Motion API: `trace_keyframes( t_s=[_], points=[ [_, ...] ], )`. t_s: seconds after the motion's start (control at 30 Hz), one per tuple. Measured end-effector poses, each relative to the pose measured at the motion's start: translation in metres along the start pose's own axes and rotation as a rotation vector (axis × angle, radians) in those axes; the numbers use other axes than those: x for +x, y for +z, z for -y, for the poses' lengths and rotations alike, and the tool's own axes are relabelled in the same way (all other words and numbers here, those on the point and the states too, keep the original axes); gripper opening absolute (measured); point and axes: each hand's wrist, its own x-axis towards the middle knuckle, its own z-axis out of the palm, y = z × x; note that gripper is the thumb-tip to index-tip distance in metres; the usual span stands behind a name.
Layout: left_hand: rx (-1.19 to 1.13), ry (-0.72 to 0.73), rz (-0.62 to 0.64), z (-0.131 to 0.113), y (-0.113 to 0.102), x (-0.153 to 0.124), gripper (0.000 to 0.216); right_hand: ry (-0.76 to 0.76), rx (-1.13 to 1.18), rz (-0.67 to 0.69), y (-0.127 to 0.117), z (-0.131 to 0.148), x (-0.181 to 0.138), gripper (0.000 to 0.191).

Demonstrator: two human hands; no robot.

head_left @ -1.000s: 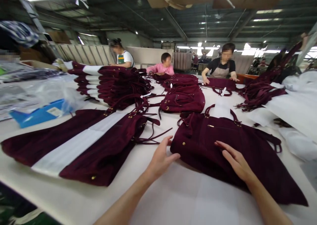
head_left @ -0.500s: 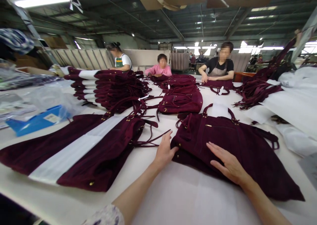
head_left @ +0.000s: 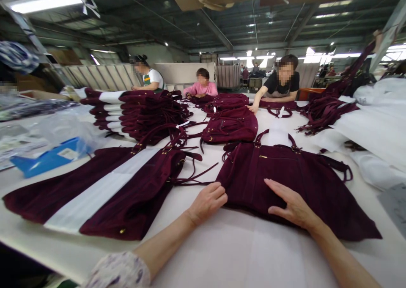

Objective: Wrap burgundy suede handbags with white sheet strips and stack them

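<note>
A dark maroon suede handbag (head_left: 298,174) lies flat on the white table (head_left: 234,250) in front of me, its handles pointing away. My left hand (head_left: 207,201) rests at the bag's near left edge with the fingers curled over the hem. My right hand (head_left: 290,205) lies flat on the bag's lower middle, fingers stretched out and pressing on the suede. To the left lies a row of overlapping maroon bags wrapped with a white paper band (head_left: 104,186).
A tall stack of banded maroon bags (head_left: 139,110) stands at the back left, loose bags (head_left: 231,125) lie mid-table. A blue box (head_left: 47,157) and clear plastic sit at the left, white paper sheets (head_left: 377,131) at the right. Three people work at the far end.
My left hand has slid down and curled onto the bag's near left edge. My right hand has moved slightly lower on the bag. The bag now lies flatter and closer.
</note>
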Motion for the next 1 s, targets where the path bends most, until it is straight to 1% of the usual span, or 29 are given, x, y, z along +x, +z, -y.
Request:
trace_keyframes(
  t_s=[0.07,0.1,0.17,0.23,0.27,0.33,0.4,0.5,0.57,0.63,0.7,0.73,0.77,0.8,0.87,0.93,1.0],
  points=[
    [-0.022,0.002,-0.011,-0.002,-0.002,-0.006,0.02,0.001,0.001,0.013,-0.001,0.002,0.001,0.08],
    [-0.028,-0.002,-0.009,-0.003,-0.004,-0.008,0.019,-0.007,-0.007,0.019,-0.002,0.003,0.001,0.079],
    [-0.037,-0.009,0.004,-0.006,-0.009,-0.011,0.017,-0.048,-0.044,0.035,-0.002,0.006,0.001,0.069],
    [-0.059,-0.018,0.012,-0.01,-0.014,-0.014,0.021,-0.121,-0.099,0.061,-0.001,0.01,0.001,0.059],
    [-0.076,-0.035,0.011,-0.013,-0.016,-0.015,0.023,-0.158,-0.131,0.078,0.001,0.013,0.001,0.059],
    [-0.127,-0.101,0.011,-0.019,-0.018,-0.018,0.029,-0.189,-0.198,0.103,0.005,0.021,0.002,0.07],
    [-0.191,-0.183,0.034,-0.025,-0.021,-0.019,0.033,-0.184,-0.251,0.113,0.009,0.032,0.004,0.082],
    [-0.277,-0.253,0.081,-0.028,-0.029,-0.015,0.038,-0.208,-0.284,0.169,0.015,0.046,0.01,0.084],
    [-0.333,-0.275,0.117,-0.023,-0.039,-0.006,0.037,-0.224,-0.273,0.234,0.017,0.05,0.012,0.083],
    [-0.431,-0.332,0.191,-0.011,-0.054,0.012,0.031,-0.209,-0.245,0.277,0.018,0.051,0.013,0.087],
    [-0.52,-0.475,0.246,0.005,-0.07,0.036,0.023,-0.191,-0.221,0.302,0.018,0.049,0.013,0.092],
    [-0.522,-0.575,0.238,0.013,-0.077,0.049,0.02,-0.183,-0.215,0.31,0.018,0.048,0.013,0.094],
    [-0.482,-0.671,0.22,0.019,-0.081,0.06,0.018,-0.176,-0.21,0.315,0.018,0.047,0.013,0.095],
    [-0.433,-0.755,0.213,0.024,-0.084,0.07,0.021,-0.171,-0.207,0.318,0.018,0.047,0.012,0.095],
    [-0.366,-0.848,0.264,0.028,-0.08,0.082,0.035,-0.17,-0.201,0.32,0.018,0.047,0.012,0.095],
    [-0.432,-0.877,0.317,0.026,-0.068,0.085,0.041,-0.178,-0.196,0.317,0.018,0.047,0.013,0.095],
    [-0.542,-0.871,0.276,0.023,-0.053,0.084,0.037,-0.186,-0.193,0.311,0.018,0.048,0.013,0.094]
  ],
)
